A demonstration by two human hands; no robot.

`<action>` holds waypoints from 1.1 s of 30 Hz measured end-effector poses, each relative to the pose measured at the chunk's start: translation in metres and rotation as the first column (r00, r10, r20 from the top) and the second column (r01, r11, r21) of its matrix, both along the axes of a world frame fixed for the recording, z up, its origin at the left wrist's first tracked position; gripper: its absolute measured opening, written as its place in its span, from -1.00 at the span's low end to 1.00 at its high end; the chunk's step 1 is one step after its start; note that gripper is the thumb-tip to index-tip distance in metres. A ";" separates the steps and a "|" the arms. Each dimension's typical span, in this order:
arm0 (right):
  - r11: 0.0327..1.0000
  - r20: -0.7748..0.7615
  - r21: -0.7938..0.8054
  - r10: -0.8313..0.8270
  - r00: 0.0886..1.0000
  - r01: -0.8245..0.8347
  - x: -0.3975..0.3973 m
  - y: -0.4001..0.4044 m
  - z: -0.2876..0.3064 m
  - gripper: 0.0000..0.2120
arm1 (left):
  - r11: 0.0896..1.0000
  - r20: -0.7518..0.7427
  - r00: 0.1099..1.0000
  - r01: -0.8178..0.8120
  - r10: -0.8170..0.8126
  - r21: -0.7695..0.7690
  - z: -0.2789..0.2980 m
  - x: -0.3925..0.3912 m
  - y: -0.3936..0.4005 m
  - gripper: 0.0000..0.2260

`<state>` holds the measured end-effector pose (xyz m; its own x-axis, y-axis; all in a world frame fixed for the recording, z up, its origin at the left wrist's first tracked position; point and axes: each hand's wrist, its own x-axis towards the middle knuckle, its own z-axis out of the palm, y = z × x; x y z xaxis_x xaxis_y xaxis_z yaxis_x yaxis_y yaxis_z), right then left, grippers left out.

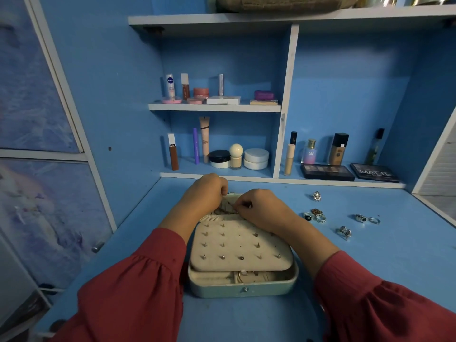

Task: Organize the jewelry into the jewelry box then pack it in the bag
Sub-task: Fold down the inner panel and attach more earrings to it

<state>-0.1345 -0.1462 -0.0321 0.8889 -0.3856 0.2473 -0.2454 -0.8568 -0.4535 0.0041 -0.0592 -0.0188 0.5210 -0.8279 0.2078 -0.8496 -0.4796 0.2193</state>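
Jewelry box (243, 280) open on blue tabletop (370, 255), near front edge, stud earrings (223, 257) pinned on its cream insert panel. Left hand (206, 191) and right hand (259, 206) at box's far end, fingers of both curled, pinching thin chain (228, 208) in lid pocket. Rings (318, 215) scattered on tabletop right of box, apart from it.

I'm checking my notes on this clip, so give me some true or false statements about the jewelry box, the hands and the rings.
1. The jewelry box is open. True.
2. Both hands work at the box's far end. True: left hand, right hand.
3. The loose rings lie left of the box. False: they lie to its right.
4. The earring panel is bare. False: studs sit in it.
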 end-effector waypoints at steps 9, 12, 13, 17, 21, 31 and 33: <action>1.000 -0.017 0.001 0.006 1.000 -0.006 0.002 -0.002 -0.003 -0.77 | 0.956 -0.174 0.952 -0.219 0.253 0.197 0.006 0.001 -0.020 -0.62; 1.000 -0.017 -0.001 0.011 1.000 -0.011 0.002 -0.002 -0.003 -0.77 | 0.983 -0.014 0.996 -0.081 0.085 0.166 0.002 -0.004 -0.004 -0.78; 1.000 -0.016 0.000 0.010 1.000 -0.010 0.002 -0.002 -0.003 -0.76 | 0.987 0.006 0.998 -0.062 0.062 0.146 0.000 -0.003 0.001 -0.78; 1.000 -0.023 -0.008 0.013 1.000 -0.013 0.002 -0.002 -0.001 -0.76 | 0.921 -0.049 0.984 -0.142 0.171 0.363 0.016 -0.007 -0.011 -0.71; 1.000 -0.025 -0.008 0.009 1.000 -0.009 0.002 -0.002 -0.002 -0.76 | 0.873 -0.128 0.922 -0.292 0.366 0.389 0.021 -0.006 -0.026 -0.61; 1.000 -0.050 -0.006 0.012 0.999 -0.013 0.004 -0.005 -0.005 -0.76 | 0.994 0.085 0.993 -0.089 0.084 0.059 0.000 -0.001 -0.002 -0.80; 1.000 -0.049 -0.009 0.010 0.999 -0.010 0.004 -0.005 -0.004 -0.76 | 0.999 0.132 0.991 -0.022 0.017 0.034 -0.005 0.000 0.007 -0.78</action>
<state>-0.1305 -0.1512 -0.0364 0.9039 -0.3742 0.2073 -0.2583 -0.8637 -0.4329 0.0037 -0.0519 -0.0236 0.5070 -0.8259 0.2466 -0.8605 -0.5017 0.0886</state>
